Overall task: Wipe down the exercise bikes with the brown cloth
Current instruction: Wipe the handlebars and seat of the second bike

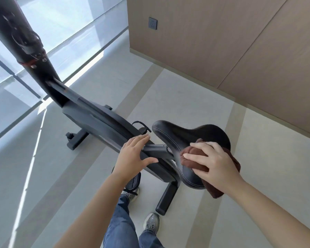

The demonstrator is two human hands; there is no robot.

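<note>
On the black seat [184, 140] of the bike [100, 120] I see my right hand [215, 163] pressing the brown cloth [191, 158] down. That hand lies flat on top of the cloth, with the fingers a little apart and curled over it, not squeezed in a fist. The cloth is bunched up under my palm, and part of it hangs off the near edge of the seat, down past my wrist.

My left hand [134, 154] is just beside the seat, on the dark frame bar below it. Its fingers are spread wide and the thumb sticks out to the side. I cannot tell if the palm is really pushing on the bar or only resting over it.

Down below I see a pedal [132, 181] near my left arm, and my jeans [122, 221] and grey shoes [151, 223] on the pale floor [186, 97]. The bike's tall post [20, 38] goes up to the top left, in front of a big window [66, 20]. A wood wall [222, 42] with a dark socket [152, 23] is on the right
</note>
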